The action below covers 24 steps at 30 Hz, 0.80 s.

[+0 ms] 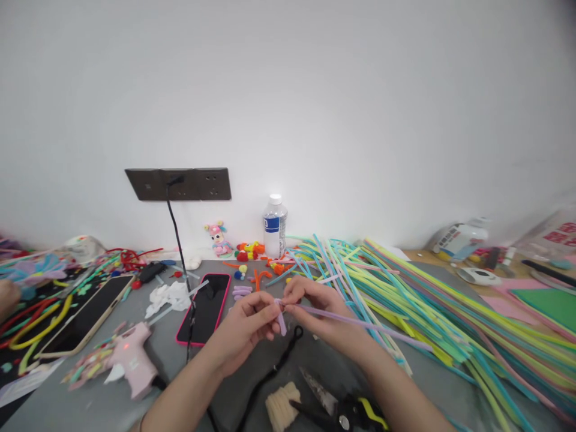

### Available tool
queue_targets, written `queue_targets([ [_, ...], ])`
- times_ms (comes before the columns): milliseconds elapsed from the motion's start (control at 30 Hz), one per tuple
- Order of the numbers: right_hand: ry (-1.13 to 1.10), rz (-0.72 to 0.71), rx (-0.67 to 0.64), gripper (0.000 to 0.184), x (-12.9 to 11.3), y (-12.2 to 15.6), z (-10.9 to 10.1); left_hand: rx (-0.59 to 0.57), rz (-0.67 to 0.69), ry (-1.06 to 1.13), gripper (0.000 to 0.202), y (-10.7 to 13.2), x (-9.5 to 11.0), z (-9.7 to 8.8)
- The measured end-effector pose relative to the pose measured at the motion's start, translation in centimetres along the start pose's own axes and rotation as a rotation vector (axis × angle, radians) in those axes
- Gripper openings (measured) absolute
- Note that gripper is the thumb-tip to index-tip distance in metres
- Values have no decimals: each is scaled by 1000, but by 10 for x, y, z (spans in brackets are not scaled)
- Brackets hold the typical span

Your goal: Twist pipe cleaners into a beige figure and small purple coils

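Both of my hands meet over the middle of the grey mat. A lilac pipe cleaner (360, 322) is pinched between them, its short folded end hanging down at the left and its long tail running out to the right under my right wrist. My left hand (254, 321) grips the folded end between thumb and fingers. Close against it, my right hand (310, 300) pinches the same stem near the bend. Short lilac pieces (242, 291) lie just behind my left hand. Below the hands are black-handled scissors (344, 414) and a cream bundle (282, 407).
A pink hot glue gun (135, 360) with its cord lies left, near a pink-cased phone (207, 306) and another phone (87, 315). Many coloured pipe cleaners (414, 300) spread across the right. A water bottle (275, 225) stands by the wall. Another person's hand (8, 297) shows far left.
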State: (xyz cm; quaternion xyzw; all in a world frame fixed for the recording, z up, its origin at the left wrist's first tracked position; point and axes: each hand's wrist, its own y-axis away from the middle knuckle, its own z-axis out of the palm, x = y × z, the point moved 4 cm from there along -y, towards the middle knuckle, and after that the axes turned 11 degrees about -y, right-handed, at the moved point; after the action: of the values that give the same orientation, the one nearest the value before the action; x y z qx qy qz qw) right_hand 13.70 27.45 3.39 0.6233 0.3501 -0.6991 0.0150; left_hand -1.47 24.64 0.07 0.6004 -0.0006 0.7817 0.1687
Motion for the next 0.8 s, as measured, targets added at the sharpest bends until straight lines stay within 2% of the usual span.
queue_targets([
  [200, 43, -118, -29, 14, -5, 1, 4, 137, 40, -19, 35, -1, 4, -5],
  [367, 65, -147, -23, 18, 0, 0, 5, 216, 73, -15, 39, -2, 8, -6],
  [533, 61, -116, -4, 15, 6, 0, 0, 219, 114, -15, 39, -2, 9, -5],
  [700, 38, -177, 107, 17, 0, -3, -7, 192, 121, -98, 38, 1, 11, -4],
  [800, -38, -60, 106, 28, 2, -4, -10, 94, 88, -100, 38, 3, 11, 1],
])
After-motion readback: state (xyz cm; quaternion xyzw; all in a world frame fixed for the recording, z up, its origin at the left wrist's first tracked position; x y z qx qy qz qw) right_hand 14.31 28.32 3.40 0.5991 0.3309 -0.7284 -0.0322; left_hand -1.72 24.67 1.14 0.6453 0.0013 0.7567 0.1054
